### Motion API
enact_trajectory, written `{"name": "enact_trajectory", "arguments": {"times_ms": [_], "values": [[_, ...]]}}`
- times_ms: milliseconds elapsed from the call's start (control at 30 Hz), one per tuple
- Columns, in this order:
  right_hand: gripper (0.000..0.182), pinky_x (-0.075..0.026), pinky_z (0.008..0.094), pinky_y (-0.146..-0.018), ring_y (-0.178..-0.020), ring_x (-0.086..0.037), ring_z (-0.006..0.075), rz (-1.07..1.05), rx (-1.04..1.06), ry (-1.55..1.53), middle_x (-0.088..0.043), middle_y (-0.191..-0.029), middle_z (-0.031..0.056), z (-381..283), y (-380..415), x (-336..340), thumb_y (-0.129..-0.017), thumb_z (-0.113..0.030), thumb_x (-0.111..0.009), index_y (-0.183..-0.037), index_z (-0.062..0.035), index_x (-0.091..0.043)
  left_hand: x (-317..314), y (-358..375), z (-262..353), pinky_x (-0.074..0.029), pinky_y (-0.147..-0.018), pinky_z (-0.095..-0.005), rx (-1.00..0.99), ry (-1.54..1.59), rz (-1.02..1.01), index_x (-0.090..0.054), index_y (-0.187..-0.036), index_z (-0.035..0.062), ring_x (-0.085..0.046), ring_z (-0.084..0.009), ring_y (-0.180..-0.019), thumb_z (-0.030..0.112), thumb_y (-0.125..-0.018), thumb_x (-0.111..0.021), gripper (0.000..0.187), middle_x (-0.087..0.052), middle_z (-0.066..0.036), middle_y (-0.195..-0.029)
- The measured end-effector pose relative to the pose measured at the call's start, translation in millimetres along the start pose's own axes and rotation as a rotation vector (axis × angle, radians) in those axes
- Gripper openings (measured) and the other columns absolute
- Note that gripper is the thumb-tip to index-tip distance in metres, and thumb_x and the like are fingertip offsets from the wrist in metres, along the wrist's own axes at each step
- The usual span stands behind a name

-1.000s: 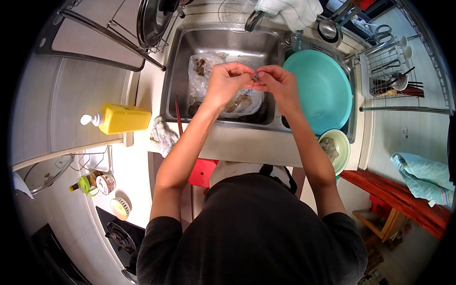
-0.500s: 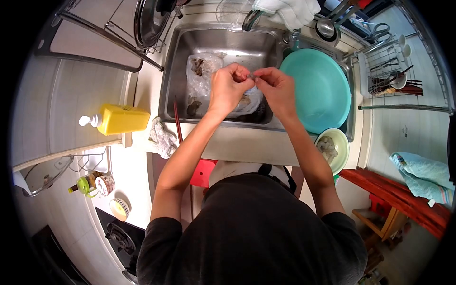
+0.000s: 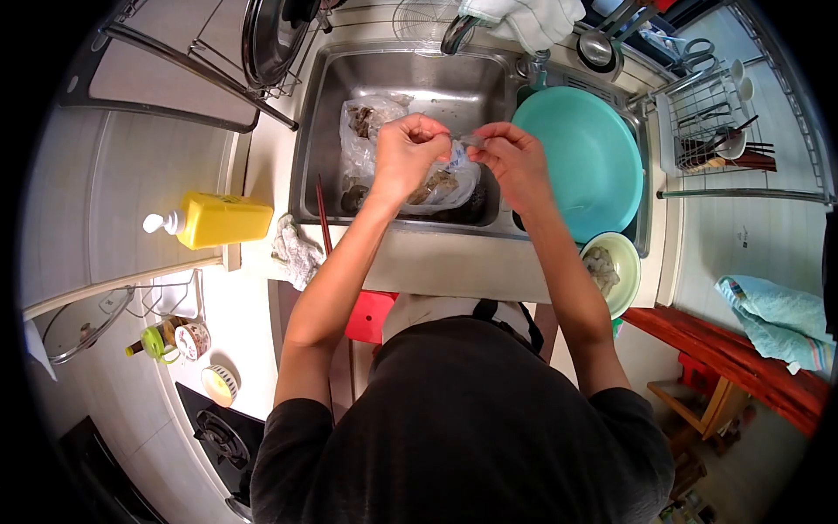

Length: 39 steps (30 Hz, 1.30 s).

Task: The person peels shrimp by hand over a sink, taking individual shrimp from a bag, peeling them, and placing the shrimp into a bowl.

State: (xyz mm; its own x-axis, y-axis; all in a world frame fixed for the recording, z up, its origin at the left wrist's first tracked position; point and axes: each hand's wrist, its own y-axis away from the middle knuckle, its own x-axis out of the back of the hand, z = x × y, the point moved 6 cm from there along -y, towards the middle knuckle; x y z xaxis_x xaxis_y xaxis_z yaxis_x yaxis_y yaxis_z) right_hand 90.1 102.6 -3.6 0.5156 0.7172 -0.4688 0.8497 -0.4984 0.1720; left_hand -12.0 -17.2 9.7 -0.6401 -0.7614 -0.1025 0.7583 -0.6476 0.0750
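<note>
Above the sink [image 3: 319, 148], my left hand [image 3: 408, 159] is pinched closed; anything between its fingertips is too small to make out. My right hand [image 3: 517, 168] grips a small greyish shrimp [image 3: 472, 141] between thumb and fingers, facing the left hand with a gap between them. Under the hands lies a clear plastic bag [image 3: 356, 155] with brownish shrimp or shells in it, partly hidden by my left hand. A pale green bowl [image 3: 626, 284] of peeled shrimp [image 3: 601, 269] stands at the counter's front right, beside my right forearm.
A large turquoise basin [image 3: 580, 166] fills the right side of the sink under the faucet [image 3: 456, 35]. Red-brown chopsticks [image 3: 324, 214] and a crumpled cloth [image 3: 297, 251] lie left of my left forearm. A yellow pump bottle [image 3: 225, 220] and a dish rack [image 3: 711, 131] flank the sink.
My hands have drawn apart from where their fingertips met. The greyish shrimp stays with my right hand, whose fingers have spread slightly.
</note>
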Motion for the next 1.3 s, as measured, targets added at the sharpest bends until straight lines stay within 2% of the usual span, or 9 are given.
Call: {"name": "enact_trajectory", "arguments": {"times_ms": [533,633,700,767,833,900,1000,1067,1300], "values": [[0.013,-0.051,0.0298,-0.074,-0.08,-0.058,0.0214,-0.148,-0.206,-0.638,-0.058,-0.087,0.0127,11,-4,8,-0.083,0.0,-0.052,-0.094,0.0064,-0.057,9,4,7,-0.051,-0.07,-0.024,0.203,0.336,-0.06,-0.062,-0.096,-0.006,-0.061,-0.013,-0.071,0.001,-0.084,-0.051,0.018,-0.064,-0.01,-0.084],[0.015,-0.051,0.0302,-0.075,-0.082,-0.059,0.0208,-0.167,-0.151,-0.49,-0.059,-0.09,0.0126,4,-3,12,-0.083,0.001,-0.052,-0.096,0.0071,-0.057,22,-2,-16,-0.052,-0.066,-0.0269,0.061,0.07,-0.015,-0.064,-0.088,-0.0055,-0.063,-0.0147,-0.07,-0.002,-0.08,-0.051,0.016,-0.065,-0.011,-0.077],[0.016,-0.05,0.0299,-0.076,-0.082,-0.059,0.0197,-0.158,-0.096,-0.357,-0.059,-0.089,0.0119,-5,0,4,-0.082,0.002,-0.053,-0.098,0.0061,-0.057,16,2,-44,-0.049,-0.06,-0.026,0.0,-0.536,-0.204,-0.064,-0.093,-0.0047,-0.061,-0.0133,-0.064,0.001,-0.08,-0.055,0.017,-0.065,-0.012,-0.083],[0.019,-0.049,0.0297,-0.077,-0.081,-0.058,0.0186,-0.153,-0.04,-0.223,-0.059,-0.089,0.0112,-11,3,-3,-0.081,0.004,-0.054,-0.099,0.0052,-0.057,15,6,-61,-0.049,-0.059,-0.0294,0.011,-0.659,-0.164,-0.065,-0.093,-0.0003,-0.061,-0.0171,-0.06,-0.001,-0.075,-0.058,0.019,-0.065,-0.012,-0.08],[0.021,-0.049,0.0293,-0.078,-0.083,-0.059,0.0179,-0.116,0.013,-0.058,-0.061,-0.094,0.0109,-14,2,-3,-0.079,0.004,-0.057,-0.1,0.006,-0.058,8,10,-71,-0.048,-0.06,-0.0315,-0.095,-1.104,-0.232,-0.066,-0.093,0.005,-0.061,-0.0219,-0.061,-0.003,-0.072,-0.059,0.024,-0.064,-0.011,-0.077],[0.022,-0.048,0.0281,-0.077,-0.082,-0.059,0.0163,-0.102,0.037,0.021,-0.061,-0.093,0.0099,-16,2,-1,-0.078,0.004,-0.059,-0.1,0.0054,-0.059,5,11,-70,-0.048,-0.062,-0.0335,-0.172,-1.054,-0.202,-0.067,-0.093,0.0101,-0.06,-0.0275,-0.062,-0.004,-0.068,-0.061,0.029,-0.064,-0.008,-0.076],[0.021,-0.048,0.0272,-0.076,-0.081,-0.059,0.0148,-0.074,0.06,0.131,-0.061,-0.091,0.0084,-15,3,5,-0.077,0.003,-0.061,-0.098,0.0045,-0.059,-5,11,-41,-0.048,-0.062,-0.0291,-0.287,-0.683,-0.145,-0.067,-0.092,0.0059,-0.061,-0.0207,-0.063,-0.002,-0.072,-0.064,0.021,-0.064,-0.006,-0.074],[0.019,-0.048,0.0276,-0.076,-0.08,-0.059,0.0149,-0.069,0.07,0.165,-0.061,-0.091,0.008,-15,2,4,-0.078,0.003,-0.062,-0.096,0.0043,-0.059,-10,13,-12,-0.048,-0.063,-0.0234,-0.003,-0.037,-0.043,-0.065,-0.092,0.0,-0.06,-0.0118,-0.067,0.001,-0.077,-0.065,0.015,-0.065,-0.004,-0.077],[0.017,-0.048,0.0212,-0.069,-0.077,-0.059,0.0093,-0.06,0.148,0.34,-0.063,-0.084,0.0059,-14,9,-5,-0.077,0.002,-0.062,-0.095,0.0038,-0.059,-21,17,18,-0.047,-0.067,-0.019,-0.09,-0.19,-0.114,-0.064,-0.09,-0.0045,-0.058,-0.0058,-0.073,0.001,-0.078,-0.065,0.014,-0.065,-0.006,-0.078]]}}
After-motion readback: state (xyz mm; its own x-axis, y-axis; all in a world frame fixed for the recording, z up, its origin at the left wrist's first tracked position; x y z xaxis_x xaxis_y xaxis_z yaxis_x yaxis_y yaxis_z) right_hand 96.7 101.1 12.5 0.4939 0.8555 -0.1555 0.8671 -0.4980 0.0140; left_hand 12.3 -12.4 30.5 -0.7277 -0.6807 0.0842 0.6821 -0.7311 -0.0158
